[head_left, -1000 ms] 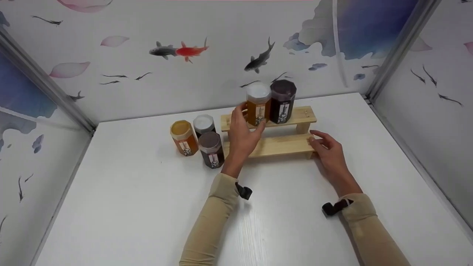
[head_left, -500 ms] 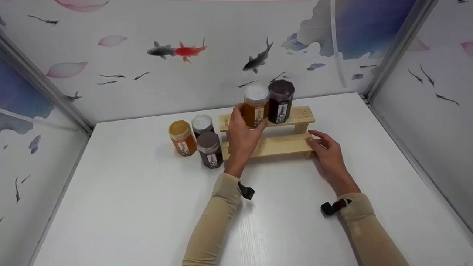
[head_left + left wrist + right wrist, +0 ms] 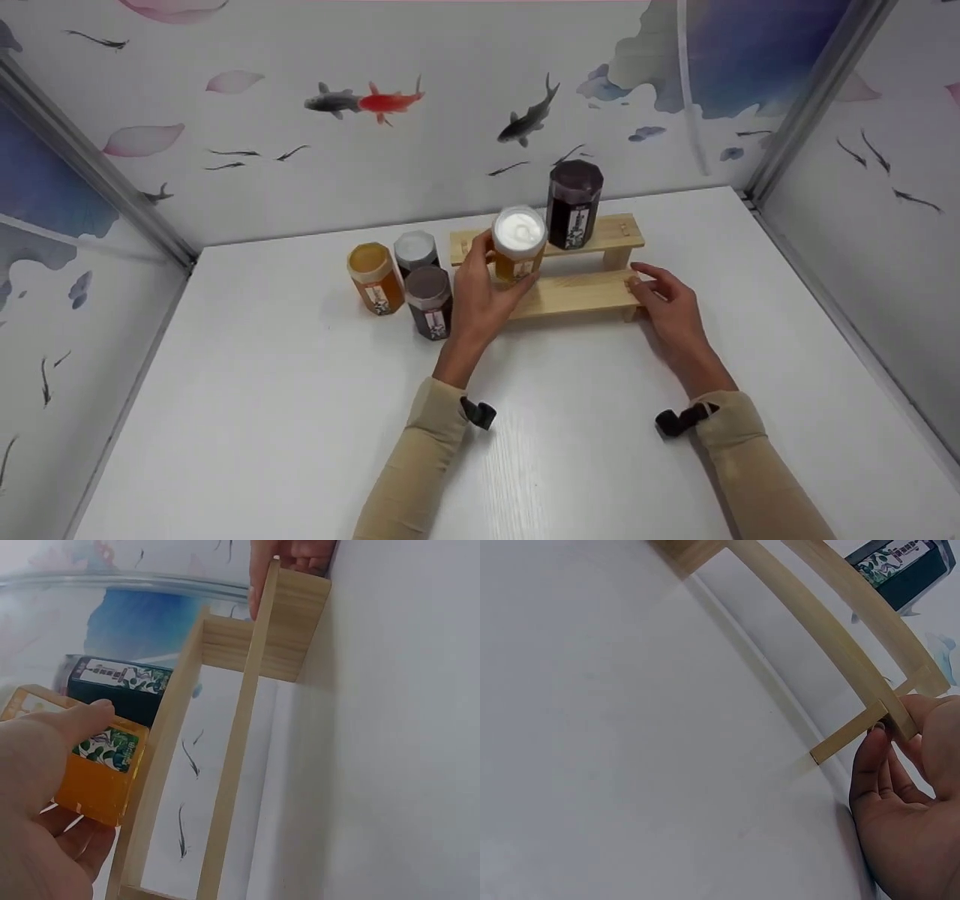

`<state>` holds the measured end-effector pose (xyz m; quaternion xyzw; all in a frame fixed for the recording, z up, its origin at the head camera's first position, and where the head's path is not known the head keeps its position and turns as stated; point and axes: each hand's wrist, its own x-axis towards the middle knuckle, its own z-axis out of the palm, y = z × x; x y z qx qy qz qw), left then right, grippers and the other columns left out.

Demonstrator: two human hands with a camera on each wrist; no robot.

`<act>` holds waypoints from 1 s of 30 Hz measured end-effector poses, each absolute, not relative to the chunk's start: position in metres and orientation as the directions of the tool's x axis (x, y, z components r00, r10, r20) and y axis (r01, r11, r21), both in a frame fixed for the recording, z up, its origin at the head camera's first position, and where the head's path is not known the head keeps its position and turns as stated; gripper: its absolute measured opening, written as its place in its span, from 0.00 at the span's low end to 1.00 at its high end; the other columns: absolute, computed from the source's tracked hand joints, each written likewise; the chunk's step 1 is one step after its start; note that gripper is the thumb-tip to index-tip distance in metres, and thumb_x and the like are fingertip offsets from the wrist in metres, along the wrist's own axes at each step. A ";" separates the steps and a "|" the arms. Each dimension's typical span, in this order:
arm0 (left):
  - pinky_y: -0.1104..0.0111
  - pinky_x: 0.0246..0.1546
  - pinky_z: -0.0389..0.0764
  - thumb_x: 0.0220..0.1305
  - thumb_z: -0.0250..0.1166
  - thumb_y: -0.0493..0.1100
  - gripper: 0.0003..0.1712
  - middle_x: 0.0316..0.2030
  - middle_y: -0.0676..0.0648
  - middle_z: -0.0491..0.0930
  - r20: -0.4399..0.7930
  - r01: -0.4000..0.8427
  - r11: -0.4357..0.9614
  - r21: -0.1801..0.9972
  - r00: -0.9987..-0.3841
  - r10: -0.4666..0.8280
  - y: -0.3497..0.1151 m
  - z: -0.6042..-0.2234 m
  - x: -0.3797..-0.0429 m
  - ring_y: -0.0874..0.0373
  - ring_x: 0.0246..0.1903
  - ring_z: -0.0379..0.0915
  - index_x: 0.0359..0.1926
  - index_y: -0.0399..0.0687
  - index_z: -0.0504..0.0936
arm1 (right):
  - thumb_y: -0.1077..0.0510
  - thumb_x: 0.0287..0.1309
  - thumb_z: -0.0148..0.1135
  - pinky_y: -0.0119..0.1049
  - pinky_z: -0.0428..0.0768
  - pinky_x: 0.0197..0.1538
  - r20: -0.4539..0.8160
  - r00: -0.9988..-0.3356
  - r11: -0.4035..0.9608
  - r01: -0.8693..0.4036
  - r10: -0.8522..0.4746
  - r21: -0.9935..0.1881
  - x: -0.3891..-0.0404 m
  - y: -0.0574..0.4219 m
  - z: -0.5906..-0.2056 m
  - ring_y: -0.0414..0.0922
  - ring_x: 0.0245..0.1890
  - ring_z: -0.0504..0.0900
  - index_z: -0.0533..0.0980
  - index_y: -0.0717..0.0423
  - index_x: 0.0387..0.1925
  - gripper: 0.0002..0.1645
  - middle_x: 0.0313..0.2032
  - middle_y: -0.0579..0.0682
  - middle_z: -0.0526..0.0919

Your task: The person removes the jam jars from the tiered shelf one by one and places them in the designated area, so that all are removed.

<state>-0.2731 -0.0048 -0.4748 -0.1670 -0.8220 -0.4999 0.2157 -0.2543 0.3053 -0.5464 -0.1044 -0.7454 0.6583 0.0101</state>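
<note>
My left hand [image 3: 480, 296] grips an octagonal amber jar with a white lid [image 3: 517, 264], thumb on the near side and fingers behind. In the head view the jar overlaps the front of the upper board [image 3: 616, 231] of a two-step wooden rack, its lid tipped towards me. The left wrist view has the jar's base [image 3: 97, 791] close by the upper board's edge. A dark jar [image 3: 574, 214] stands upright on that upper board. At the rack's right end, my right hand [image 3: 673, 315] pinches the end of the lower board [image 3: 574, 294], thumb and fingers at its corner.
Left of the rack stand an amber jar with a yellowish lid [image 3: 377, 289], a dark jar with a white lid [image 3: 417, 255] and a dark jar with a purplish lid [image 3: 430, 304]. Printed panels [image 3: 360, 187] wall in the white table [image 3: 262, 390].
My left hand has drawn the white-lidded amber jar towards me and down, away from beside the dark jar, tipping its lid forward. The right hand has stayed at the rack's end.
</note>
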 end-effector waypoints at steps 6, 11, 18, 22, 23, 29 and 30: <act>0.58 0.65 0.85 0.59 0.85 0.51 0.48 0.65 0.44 0.83 0.544 0.510 0.455 0.730 -0.837 0.065 -0.018 -0.472 -0.260 0.51 0.64 0.81 0.74 0.42 0.72 | 0.34 0.73 0.66 0.23 0.85 0.52 -0.126 -0.976 0.128 0.150 0.177 -0.980 -0.252 0.307 -0.545 0.41 0.54 0.82 0.74 0.37 0.75 0.35 0.56 0.49 0.78; 0.57 0.64 0.86 0.58 0.85 0.50 0.48 0.65 0.42 0.82 0.579 0.532 0.440 0.723 -0.814 0.033 -0.039 -0.460 -0.254 0.52 0.65 0.80 0.74 0.40 0.72 | 0.33 0.73 0.65 0.23 0.85 0.54 -0.132 -0.978 0.127 0.154 0.164 -0.980 -0.253 0.306 -0.544 0.42 0.56 0.82 0.73 0.36 0.76 0.35 0.56 0.49 0.77; 0.60 0.62 0.87 0.59 0.85 0.49 0.47 0.65 0.44 0.82 0.604 0.537 0.466 0.704 -0.797 0.005 -0.075 -0.456 -0.249 0.54 0.64 0.81 0.74 0.42 0.73 | 0.34 0.74 0.65 0.24 0.86 0.56 -0.158 -0.975 0.095 0.174 0.155 -0.980 -0.255 0.307 -0.545 0.44 0.59 0.80 0.72 0.36 0.77 0.36 0.58 0.49 0.76; 0.58 0.62 0.87 0.57 0.86 0.49 0.48 0.64 0.44 0.82 0.614 0.534 0.476 0.699 -0.790 -0.014 -0.098 -0.460 -0.247 0.53 0.63 0.81 0.73 0.41 0.73 | 0.36 0.74 0.65 0.25 0.86 0.54 -0.149 -0.976 0.085 0.164 0.156 -0.983 -0.255 0.307 -0.547 0.43 0.57 0.81 0.71 0.38 0.78 0.36 0.57 0.49 0.76; 0.58 0.62 0.87 0.57 0.86 0.50 0.48 0.64 0.44 0.82 0.613 0.532 0.477 0.700 -0.790 -0.018 -0.104 -0.460 -0.247 0.52 0.63 0.81 0.73 0.41 0.73 | 0.36 0.75 0.65 0.24 0.86 0.53 -0.145 -0.976 0.085 0.160 0.160 -0.983 -0.255 0.307 -0.547 0.43 0.56 0.81 0.71 0.38 0.78 0.36 0.57 0.49 0.76; 0.58 0.62 0.84 0.59 0.85 0.52 0.48 0.64 0.45 0.80 0.605 0.504 0.500 0.704 -0.795 -0.050 -0.141 -0.463 -0.242 0.54 0.64 0.78 0.74 0.41 0.72 | 0.37 0.74 0.66 0.23 0.86 0.53 -0.132 -0.976 0.082 0.148 0.175 -0.986 -0.255 0.305 -0.547 0.41 0.55 0.82 0.74 0.39 0.76 0.34 0.55 0.49 0.77; 0.59 0.62 0.83 0.58 0.85 0.51 0.49 0.65 0.45 0.80 0.603 0.497 0.502 0.707 -0.796 -0.061 -0.147 -0.464 -0.241 0.54 0.64 0.77 0.74 0.42 0.72 | 0.37 0.74 0.66 0.23 0.86 0.53 -0.130 -0.976 0.083 0.146 0.175 -0.986 -0.255 0.305 -0.546 0.42 0.55 0.82 0.74 0.38 0.76 0.34 0.55 0.49 0.76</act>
